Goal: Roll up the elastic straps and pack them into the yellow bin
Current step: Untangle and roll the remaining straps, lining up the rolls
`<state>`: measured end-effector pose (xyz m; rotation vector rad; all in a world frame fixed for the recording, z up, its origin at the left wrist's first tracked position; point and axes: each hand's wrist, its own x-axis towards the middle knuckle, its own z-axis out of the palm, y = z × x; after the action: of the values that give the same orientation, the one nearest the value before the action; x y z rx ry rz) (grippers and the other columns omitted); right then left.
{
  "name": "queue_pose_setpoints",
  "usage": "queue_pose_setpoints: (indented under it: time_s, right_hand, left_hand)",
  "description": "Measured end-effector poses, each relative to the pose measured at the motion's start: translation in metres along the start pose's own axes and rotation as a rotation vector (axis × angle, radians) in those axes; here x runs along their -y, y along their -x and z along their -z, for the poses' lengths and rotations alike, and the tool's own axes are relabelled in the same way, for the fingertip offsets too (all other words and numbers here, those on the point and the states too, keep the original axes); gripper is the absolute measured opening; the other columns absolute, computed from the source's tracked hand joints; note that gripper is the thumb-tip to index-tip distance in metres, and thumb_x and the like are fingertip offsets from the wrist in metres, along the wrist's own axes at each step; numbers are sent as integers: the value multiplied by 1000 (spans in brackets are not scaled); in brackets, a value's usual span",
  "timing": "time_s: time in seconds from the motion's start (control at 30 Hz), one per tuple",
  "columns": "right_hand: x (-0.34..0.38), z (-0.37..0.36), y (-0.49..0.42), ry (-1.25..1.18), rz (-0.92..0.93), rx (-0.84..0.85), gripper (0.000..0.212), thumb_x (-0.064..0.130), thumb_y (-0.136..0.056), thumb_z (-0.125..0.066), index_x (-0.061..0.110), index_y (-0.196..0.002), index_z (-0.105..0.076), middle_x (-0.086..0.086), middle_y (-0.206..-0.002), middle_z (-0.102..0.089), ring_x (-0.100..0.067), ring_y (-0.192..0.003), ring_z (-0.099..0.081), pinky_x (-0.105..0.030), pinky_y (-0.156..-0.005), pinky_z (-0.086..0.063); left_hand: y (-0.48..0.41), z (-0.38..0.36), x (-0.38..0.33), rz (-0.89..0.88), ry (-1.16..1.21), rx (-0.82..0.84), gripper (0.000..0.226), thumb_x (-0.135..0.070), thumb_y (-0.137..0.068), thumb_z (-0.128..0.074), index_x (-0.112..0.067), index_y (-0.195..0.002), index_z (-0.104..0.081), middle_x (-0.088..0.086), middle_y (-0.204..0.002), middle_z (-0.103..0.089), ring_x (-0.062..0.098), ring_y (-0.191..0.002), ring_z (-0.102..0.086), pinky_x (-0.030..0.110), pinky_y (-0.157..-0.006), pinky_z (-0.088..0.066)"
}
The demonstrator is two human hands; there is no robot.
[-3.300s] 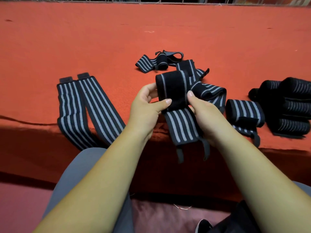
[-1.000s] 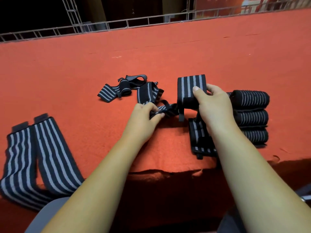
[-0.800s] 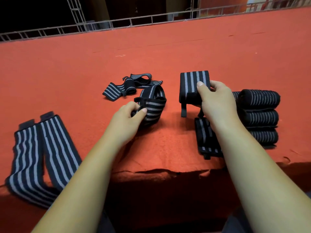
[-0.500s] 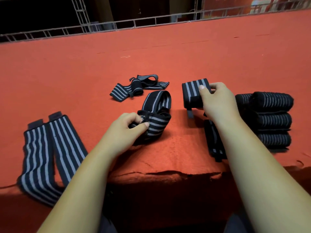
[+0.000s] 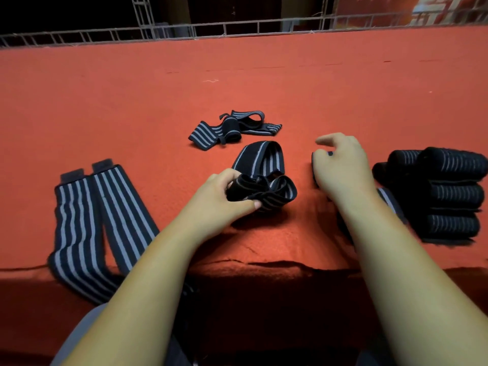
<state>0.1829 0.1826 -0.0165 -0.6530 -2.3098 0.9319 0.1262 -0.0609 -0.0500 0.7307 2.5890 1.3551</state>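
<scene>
Left hand (image 5: pixel 224 200): fingers and thumb curled round one end of a loose strap (image 5: pixel 264 190), black with grey stripes, bunched into folds at the grip; one loop of it arches up just behind the hand. The strap rests on the red cloth (image 5: pixel 264 88), near the table's front edge. Right hand (image 5: pixel 342 167): just right of that strap and apart from it, fingers loosely curled, index finger pointing out to the left, nothing gripped. Dark edge of a rolled strap (image 5: pixel 314 165) shows just below its thumb; contact cannot be told, view blurred. Right of this hand: pile of rolled straps (image 5: pixel 449 194), stacked close together. Behind the loose strap, well apart: a tangled strap (image 5: pixel 232 126), part rolled, part looped. Far left: two flat straps (image 5: pixel 92 220) side by side, their near ends hanging over the table edge. Along the far edge of the cloth: metal truss (image 5: pixel 237 27).
</scene>
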Motion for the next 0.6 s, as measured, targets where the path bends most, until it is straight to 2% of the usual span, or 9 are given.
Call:
queue_pose_setpoints:
  time_s: [0.03, 0.1, 0.2, 0.27, 0.33, 0.43, 0.5, 0.6]
  right_hand:
    - [9, -3, 8, -55, 74, 67, 32, 18, -102, -56, 21, -127, -75, 0, -131, -69, -18, -123, -63, -25, -103, -43]
    - [23, -10, 24, -102, 191, 249, 23, 29, -106, -60, 26, -122, -76, 10, -122, -73, -8, -116, -64, -24, -99, -44]
    - [25, -20, 39, -52, 271, 470, 27, 53, -105, -61, 32, -118, -74, 14, -115, -68, -2, -107, -63, -26, -92, -46]
    - [17, -23, 39, -7, 306, 552, 31, 58, -102, -62, 34, -119, -71, 15, -115, -62, 0, -106, -60, -22, -89, -42]
    - [8, -24, 35, 39, 363, 576, 33, 54, -102, -67, 33, -126, -71, 13, -118, -60, -2, -110, -58, -23, -95, -42]
    - [1, -24, 30, 17, 371, 526, 11, 37, -104, -70, 31, -111, -75, 11, -107, -66, -8, -103, -63, -31, -92, -47]
    - [-1, -26, 31, -20, 326, 481, 6, 33, -105, -68, 31, -106, -73, 11, -104, -71, -8, -100, -65, -33, -89, -48]
    - [-2, -28, 32, -100, 222, 436, 12, 35, -105, -65, 29, -110, -74, 11, -104, -78, -11, -101, -71, -40, -96, -56]
  left_hand:
    - [-1, -1, 0, 19, 36, -10, 36, -46, -76, -89, -42, -106, -68, -6, -110, -74, 13, -104, -72, 47, -99, -59]
    - [-3, -3, 2, 71, 123, -47, 35, -42, -76, -91, -37, -102, -68, -6, -103, -79, 17, -97, -77, 50, -93, -62]
    - [-7, -7, 2, 152, 205, -111, 38, -41, -77, -95, -30, -102, -69, -4, -99, -80, 14, -87, -78, 42, -76, -63]
    - [-7, -8, 1, 197, 215, -119, 46, -44, -76, -95, -26, -108, -68, -3, -102, -80, 13, -86, -78, 40, -74, -65]
    - [-8, -6, 5, 232, 258, -114, 56, -50, -72, -96, -24, -112, -68, -2, -103, -82, 16, -88, -81, 46, -81, -68]
    - [-7, -3, 8, 206, 253, -65, 58, -66, -75, -87, -28, -115, -67, -5, -107, -82, 13, -95, -81, 51, -92, -66]
    - [-5, 0, 5, 160, 105, 2, 56, -83, -84, -67, -36, -113, -67, -11, -109, -79, 9, -100, -77, 48, -98, -61]
    - [0, 3, -1, 133, -17, 100, 79, -95, -91, -30, -37, -132, -65, -17, -132, -72, 8, -125, -64, 43, -115, -46]
